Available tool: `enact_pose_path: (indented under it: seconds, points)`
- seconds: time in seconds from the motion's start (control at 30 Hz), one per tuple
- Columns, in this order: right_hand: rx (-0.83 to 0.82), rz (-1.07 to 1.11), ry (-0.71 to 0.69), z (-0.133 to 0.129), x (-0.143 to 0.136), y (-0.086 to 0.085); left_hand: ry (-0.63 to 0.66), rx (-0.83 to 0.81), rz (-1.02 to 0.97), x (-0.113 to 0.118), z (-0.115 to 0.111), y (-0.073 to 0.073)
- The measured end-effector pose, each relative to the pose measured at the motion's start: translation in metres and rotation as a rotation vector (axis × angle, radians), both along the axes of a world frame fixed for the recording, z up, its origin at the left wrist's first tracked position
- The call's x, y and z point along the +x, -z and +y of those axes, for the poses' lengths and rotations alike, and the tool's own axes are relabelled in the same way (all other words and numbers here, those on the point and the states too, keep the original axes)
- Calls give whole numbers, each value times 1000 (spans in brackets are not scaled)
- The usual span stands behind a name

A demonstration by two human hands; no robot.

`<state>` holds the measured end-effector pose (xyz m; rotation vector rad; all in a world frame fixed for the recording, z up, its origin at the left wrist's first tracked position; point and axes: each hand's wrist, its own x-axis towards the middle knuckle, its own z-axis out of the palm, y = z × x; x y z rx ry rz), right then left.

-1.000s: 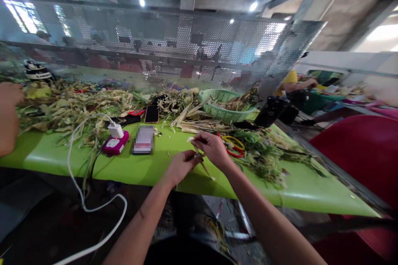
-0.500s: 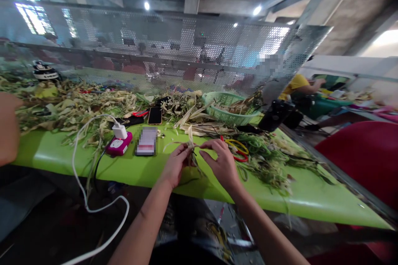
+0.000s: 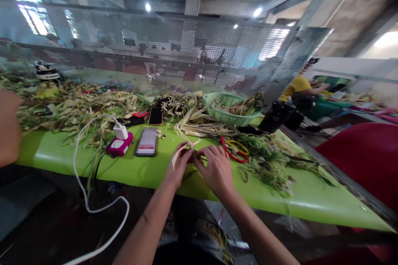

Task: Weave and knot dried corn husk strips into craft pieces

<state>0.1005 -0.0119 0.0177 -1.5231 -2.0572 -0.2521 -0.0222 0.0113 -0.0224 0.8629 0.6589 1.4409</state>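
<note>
Pale dried plant strips (image 3: 186,145) stick up and out from between my two hands, just over the green table edge. My left hand (image 3: 178,167) has its fingers and thumb closed on the strips from the left. From the right, my right hand (image 3: 215,167) meets it, thumb and index finger pinched together at the strips' lower part. What lies between those fingertips is small and partly hidden. Behind my hands, long dried leaves (image 3: 202,127) lie in a loose heap beside a green basket (image 3: 231,118).
A green-covered table (image 3: 121,169) bears a pink power block (image 3: 120,145), two phones (image 3: 146,142), leaf piles (image 3: 77,107), and red and yellow loops (image 3: 239,158). A white cable hangs off the front edge. Another person's arm (image 3: 9,128) is at far left; a person in yellow (image 3: 298,87) sits at right.
My right hand has closed in towards my left hand, its fingers curling. The pale strips, upright before, now spread left and right over my left hand.
</note>
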Motion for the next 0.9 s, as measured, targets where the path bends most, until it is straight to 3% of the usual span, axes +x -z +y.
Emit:
enact_pose_path:
  seconds: [0.17,0.33,0.6,0.9]
  points:
    - [-23,-43,29,1,-6,2,-33,11,105,0,1,1]
    - [-38,-23,-47,0,-7,0,-20,7,144,1,4,4]
    - [-87,27,-162,4,-1,4,-92,-72,80,7,7,6]
    - [-119,223,-239,2,-3,9,-160,-158,-2,9,7,0]
